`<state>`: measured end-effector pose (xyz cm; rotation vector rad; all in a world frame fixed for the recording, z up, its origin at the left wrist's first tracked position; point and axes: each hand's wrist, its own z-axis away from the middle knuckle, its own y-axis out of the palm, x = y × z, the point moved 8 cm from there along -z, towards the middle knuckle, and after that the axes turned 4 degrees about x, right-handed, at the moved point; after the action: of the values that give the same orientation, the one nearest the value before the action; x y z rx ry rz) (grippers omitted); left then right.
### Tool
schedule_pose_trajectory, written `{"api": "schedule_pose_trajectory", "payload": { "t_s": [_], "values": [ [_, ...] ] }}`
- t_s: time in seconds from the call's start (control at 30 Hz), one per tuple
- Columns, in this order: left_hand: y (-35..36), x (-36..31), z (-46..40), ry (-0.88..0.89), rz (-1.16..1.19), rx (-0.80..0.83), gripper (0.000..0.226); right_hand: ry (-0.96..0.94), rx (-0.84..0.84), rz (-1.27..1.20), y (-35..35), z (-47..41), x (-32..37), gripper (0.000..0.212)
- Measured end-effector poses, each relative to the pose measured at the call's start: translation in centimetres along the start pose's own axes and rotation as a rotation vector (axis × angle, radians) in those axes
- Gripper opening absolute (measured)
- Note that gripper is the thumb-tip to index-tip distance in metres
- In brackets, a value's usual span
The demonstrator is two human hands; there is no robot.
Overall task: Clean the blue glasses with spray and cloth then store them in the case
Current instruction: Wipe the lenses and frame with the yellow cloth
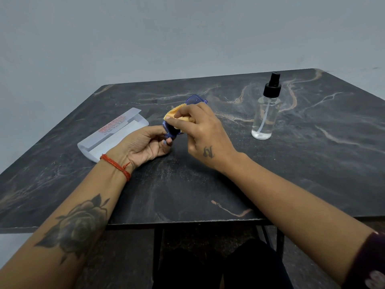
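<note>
The blue glasses (172,130) are held above the middle of the dark marble table (208,184). My left hand (143,144) grips their near end between thumb and fingers. My right hand (200,130) pinches an orange cloth (173,114) with a zigzag edge against a lens; the far blue rim (194,100) sticks out behind my knuckles. Much of the frame is hidden by both hands. A white glasses case (113,134) with red print lies open to the left. The clear spray bottle (265,113) with a black pump stands upright to the right.
The table's near edge (187,222) runs just in front of my forearms, with black metal legs below. A plain grey wall stands behind the table. A red thread band circles my left wrist.
</note>
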<state>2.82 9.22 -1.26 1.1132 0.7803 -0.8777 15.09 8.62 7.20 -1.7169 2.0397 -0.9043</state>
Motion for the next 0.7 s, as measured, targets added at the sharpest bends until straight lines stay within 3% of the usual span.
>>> {"api": "schedule_pose_trajectory", "payload": {
  "t_s": [0.13,0.53,0.7],
  "values": [
    [-0.2,0.0,-0.1,0.007,0.044,-0.026,0.011,-0.045,0.011,-0.025,0.2,0.0,0.5,0.045],
    [0.4,-0.1,0.2,0.001,0.079,0.035,0.019,-0.072,-0.147,-0.079,-1.0,0.4,-0.1,0.032],
    [0.4,0.1,0.3,-0.006,0.078,0.024,0.02,0.029,-0.25,-0.039,-2.1,0.5,-1.7,0.028]
  ]
}}
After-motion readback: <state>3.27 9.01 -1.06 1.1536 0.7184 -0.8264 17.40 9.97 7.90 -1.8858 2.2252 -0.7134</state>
